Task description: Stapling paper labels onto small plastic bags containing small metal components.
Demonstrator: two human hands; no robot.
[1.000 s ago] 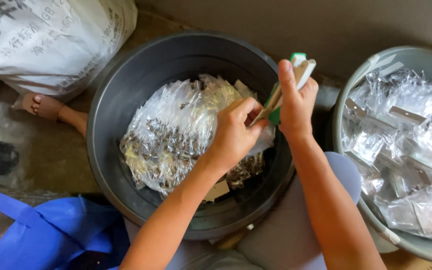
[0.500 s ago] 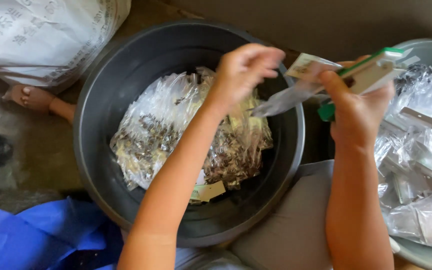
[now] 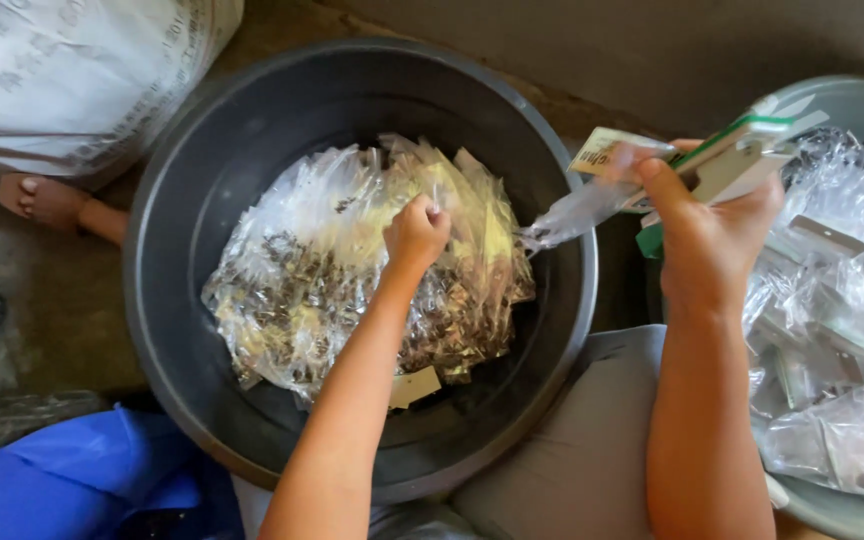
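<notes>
A big dark grey tub holds a heap of small clear plastic bags filled with dark bits. My left hand reaches down into the heap, its fingers closed around the plastic. My right hand, raised over the tub's right rim, grips a stack of white and green cards and a clear empty bag that hangs out to the left.
A second grey tub at the right is filled with clear packets holding flat pieces. At the upper left lies a white woven sack with a bare foot beside it. Blue cloth sits at the lower left.
My left hand has dropped from beside the right hand down into the bag heap. My right hand has swung to the right with the cards and bag.
</notes>
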